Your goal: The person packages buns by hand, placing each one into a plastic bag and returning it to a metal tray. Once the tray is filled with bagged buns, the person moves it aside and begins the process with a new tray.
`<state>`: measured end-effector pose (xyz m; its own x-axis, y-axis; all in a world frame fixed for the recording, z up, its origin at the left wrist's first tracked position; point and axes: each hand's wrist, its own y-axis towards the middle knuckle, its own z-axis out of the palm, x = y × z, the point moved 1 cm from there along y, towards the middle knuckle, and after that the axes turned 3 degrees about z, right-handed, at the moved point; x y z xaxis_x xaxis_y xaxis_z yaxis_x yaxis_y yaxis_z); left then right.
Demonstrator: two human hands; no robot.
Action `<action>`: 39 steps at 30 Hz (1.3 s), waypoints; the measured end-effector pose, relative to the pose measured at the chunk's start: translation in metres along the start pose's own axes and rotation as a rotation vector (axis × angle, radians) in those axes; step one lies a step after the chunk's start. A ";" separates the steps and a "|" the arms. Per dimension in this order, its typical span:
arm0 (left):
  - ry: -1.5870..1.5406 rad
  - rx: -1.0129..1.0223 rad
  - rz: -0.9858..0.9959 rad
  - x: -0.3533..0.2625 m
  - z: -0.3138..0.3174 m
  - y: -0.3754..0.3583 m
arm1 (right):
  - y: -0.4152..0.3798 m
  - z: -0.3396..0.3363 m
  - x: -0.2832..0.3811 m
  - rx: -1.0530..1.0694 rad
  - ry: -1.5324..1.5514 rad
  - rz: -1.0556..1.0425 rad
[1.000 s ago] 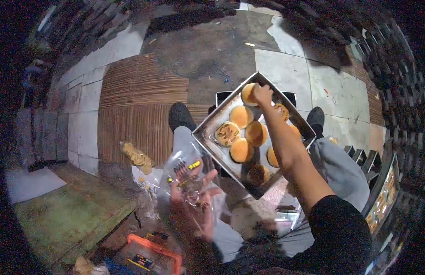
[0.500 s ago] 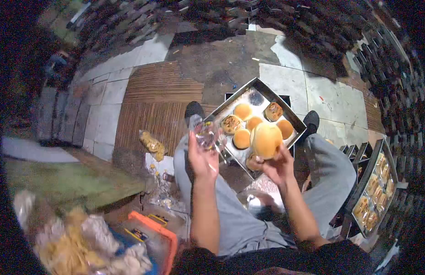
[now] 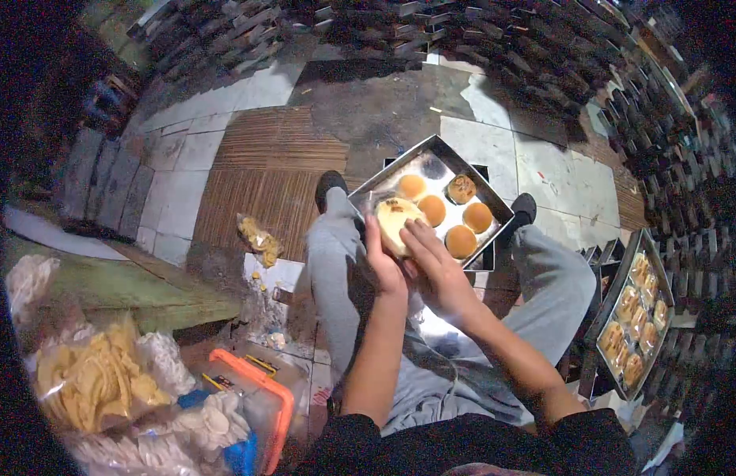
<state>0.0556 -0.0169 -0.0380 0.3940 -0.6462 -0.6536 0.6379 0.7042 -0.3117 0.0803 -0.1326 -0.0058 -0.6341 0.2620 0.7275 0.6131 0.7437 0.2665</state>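
Note:
A pale round bun point(image 3: 393, 228) with dark marks near its top is held between my two hands, above the near left side of the tray. My left hand point(image 3: 386, 270) cups it from the left and below, thumb along its edge. Long fingers of my right hand point(image 3: 441, 270) lie pressed over its right side. Clear plastic point(image 3: 371, 200) glints around the bun's upper left. The square metal tray point(image 3: 503, 224) holds several golden buns point(image 3: 461, 242) and one with a dark patterned top point(image 3: 461, 190).
At right a tilted tray point(image 3: 594, 349) carries several plastic-wrapped buns point(image 3: 630, 317). Left of my legs stand an orange-rimmed box point(image 3: 287, 412) and bags of yellowish stuff point(image 3: 98, 377). Another small bag point(image 3: 259, 240) lies on the floor. Stacked dark trays point(image 3: 661, 151) line the far side.
My right hand has brought a bun over to the left. The clear plastic bag in my left hand now sits around the bun, and both hands have come together.

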 end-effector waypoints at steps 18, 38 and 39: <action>-0.291 0.259 -0.298 -0.029 -0.012 0.012 | -0.033 -0.056 0.003 0.953 0.863 0.348; 1.003 0.260 0.470 -0.133 -0.055 -0.061 | 0.011 -0.014 0.041 -0.505 0.164 -0.328; 0.956 0.229 0.500 -0.127 -0.054 -0.058 | 0.011 -0.005 0.017 -0.377 0.617 0.040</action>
<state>-0.0676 0.0403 0.0258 0.0303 0.2601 -0.9651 0.6953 0.6881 0.2073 0.0787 -0.1230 0.0121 -0.2945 -0.1927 0.9360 0.8216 0.4492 0.3510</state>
